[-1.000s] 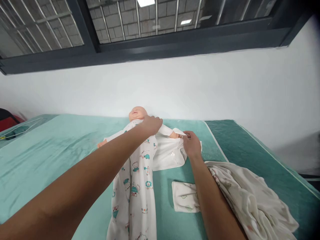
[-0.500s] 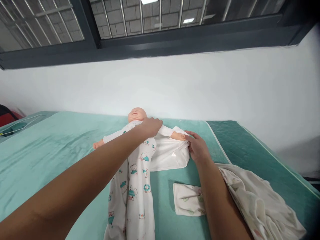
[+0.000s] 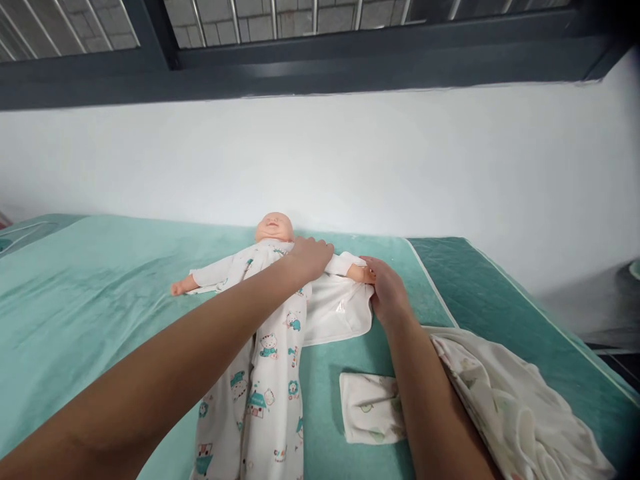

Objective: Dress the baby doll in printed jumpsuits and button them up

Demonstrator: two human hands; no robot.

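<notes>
A baby doll (image 3: 274, 227) lies on its back in a white patterned romper (image 3: 270, 347), with its head toward the wall. My left hand (image 3: 313, 259) is closed round the upper sleeve of the doll's arm on the right side; its fingertips are partly hidden. At the end of that arm, my right hand (image 3: 387, 287) has its fingers closed at the doll's hand (image 3: 361, 273). Below the arm a white cloth panel (image 3: 337, 310) is spread flat. The doll's other arm (image 3: 185, 285) stretches out to the left, its hand bare.
A green cover (image 3: 100, 280) lies under everything. A small folded patterned cloth (image 3: 371, 408) is beside my right forearm, and a crumpled cream cloth (image 3: 520, 400) lies to the right. Behind are a white wall (image 3: 350, 160) and a dark window frame (image 3: 350, 63).
The view has tilted down slightly. My left hand has shifted a little toward the doll's hand along the sleeve, and my right hand has closed in more round the doll's hand.
</notes>
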